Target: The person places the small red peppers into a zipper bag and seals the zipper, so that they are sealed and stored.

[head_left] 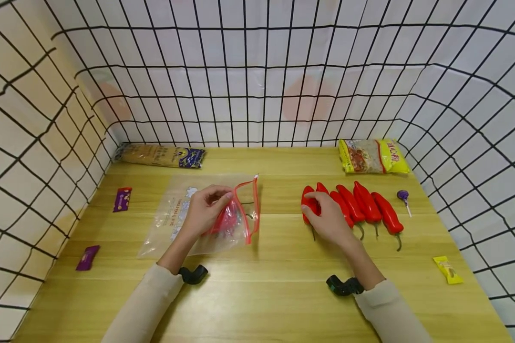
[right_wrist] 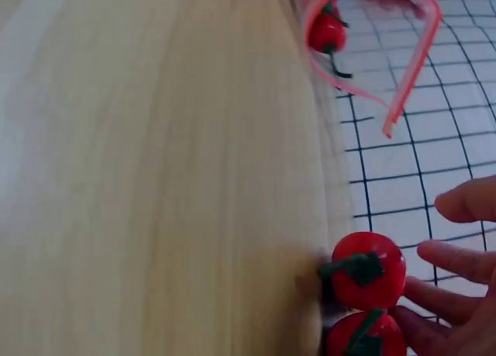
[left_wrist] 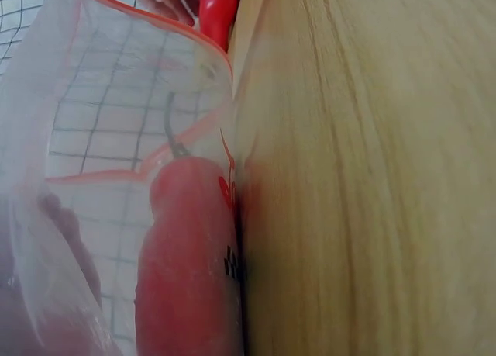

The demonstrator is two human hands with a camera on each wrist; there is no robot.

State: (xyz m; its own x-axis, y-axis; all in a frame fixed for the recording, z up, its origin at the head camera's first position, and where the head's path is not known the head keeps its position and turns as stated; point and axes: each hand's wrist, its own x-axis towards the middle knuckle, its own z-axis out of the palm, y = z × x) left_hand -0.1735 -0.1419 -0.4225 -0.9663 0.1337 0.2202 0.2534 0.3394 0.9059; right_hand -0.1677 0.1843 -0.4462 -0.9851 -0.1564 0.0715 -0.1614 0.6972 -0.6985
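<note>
A clear zip bag [head_left: 156, 233] with a red zip edge lies on the table, its mouth gaping to the right. My left hand [head_left: 203, 209] pinches the upper layer close to that mouth. Inside show red chili peppers [head_left: 221, 225]; the left wrist view has one pepper [left_wrist: 190, 263] through the plastic, stem toward the mouth. My right hand [head_left: 329, 223] is over the leftmost pepper of a loose row [head_left: 366, 204]. In the right wrist view its spread fingers [right_wrist: 446, 259] are right beside a red pepper [right_wrist: 385, 288], with the thumb held apart.
A packet of noodles [head_left: 154, 155] lies at the back left, a yellow food bag [head_left: 373, 156] at the back right. Purple candies [head_left: 122, 199] are on the left; a lollipop [head_left: 403, 195] and yellow candy [head_left: 448, 270] on the right. Black wire mesh [head_left: 263, 97] encloses the table.
</note>
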